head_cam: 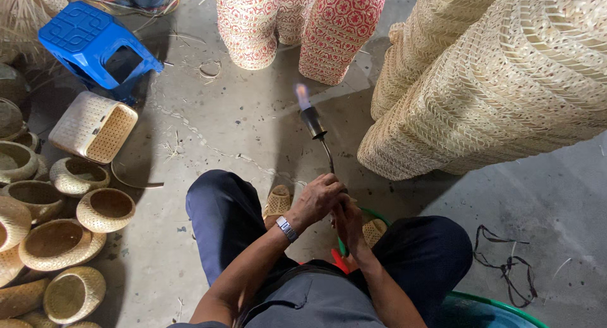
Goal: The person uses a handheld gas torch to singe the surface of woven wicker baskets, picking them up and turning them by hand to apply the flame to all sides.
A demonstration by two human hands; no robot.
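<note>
A seated person grips a lit gas torch [314, 127] with both hands [318, 199], flame up, beside stacked woven baskets [493, 81] on a concrete floor [240, 122], a blue plastic stool [95, 43] nearby.

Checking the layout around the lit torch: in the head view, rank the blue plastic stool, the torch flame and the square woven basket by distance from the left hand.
1. Torch flame, straight ahead of the left hand.
2. Square woven basket, far left.
3. Blue plastic stool, upper left.

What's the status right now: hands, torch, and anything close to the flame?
Left hand and right hand both grip the gas torch at its base. Flame lit, pointing away. Stacked woven baskets stand close on the right, apart from it.
</note>
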